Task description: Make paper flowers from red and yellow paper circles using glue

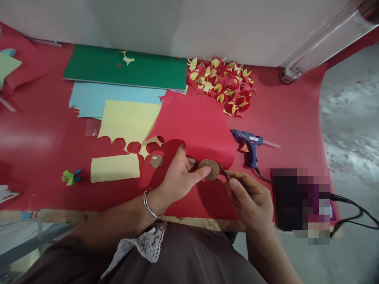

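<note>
Near the table's front edge, my left hand pinches a round brown disc against the lower edge of a red paper sheet, thumb on top of the disc. My right hand is closed around small scissors. Their thin blades show beside the disc's right edge, one above and one below; the handles are hidden in my fingers. A second brown disc lies on the table left of my left hand. Beside it are a yellow sheet with round cut-outs and a folded yellow strip.
A blue glue gun lies to the right, its cord running towards a pixelated dark object. Red and yellow paper pieces are heaped at the back, next to a green board and blue paper. A small green-blue paper flower sits left.
</note>
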The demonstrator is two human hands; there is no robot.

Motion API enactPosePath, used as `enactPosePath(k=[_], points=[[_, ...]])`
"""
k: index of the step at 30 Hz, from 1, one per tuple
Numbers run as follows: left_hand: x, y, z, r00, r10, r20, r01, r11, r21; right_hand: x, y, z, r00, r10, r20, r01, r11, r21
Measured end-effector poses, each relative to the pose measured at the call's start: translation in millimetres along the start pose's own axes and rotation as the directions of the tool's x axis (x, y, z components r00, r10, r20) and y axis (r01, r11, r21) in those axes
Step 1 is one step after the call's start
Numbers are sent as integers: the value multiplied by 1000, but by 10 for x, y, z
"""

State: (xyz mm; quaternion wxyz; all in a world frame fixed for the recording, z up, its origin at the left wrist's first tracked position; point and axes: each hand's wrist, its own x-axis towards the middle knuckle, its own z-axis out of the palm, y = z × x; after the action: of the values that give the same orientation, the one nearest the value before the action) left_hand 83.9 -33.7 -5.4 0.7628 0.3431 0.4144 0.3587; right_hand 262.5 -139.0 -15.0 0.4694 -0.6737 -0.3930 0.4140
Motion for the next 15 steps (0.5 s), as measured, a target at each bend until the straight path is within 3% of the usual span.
enactPosePath(k=[7, 15], points=[[-29, 47, -29, 1000, 11, 21, -13, 996, 88, 40, -52, -173, 992, 99, 73, -98, 995, -24], [-20, 23, -98, 998, 8, 65, -17, 989, 148, 83, -139, -225, 994, 64, 88, -51, 989, -139]])
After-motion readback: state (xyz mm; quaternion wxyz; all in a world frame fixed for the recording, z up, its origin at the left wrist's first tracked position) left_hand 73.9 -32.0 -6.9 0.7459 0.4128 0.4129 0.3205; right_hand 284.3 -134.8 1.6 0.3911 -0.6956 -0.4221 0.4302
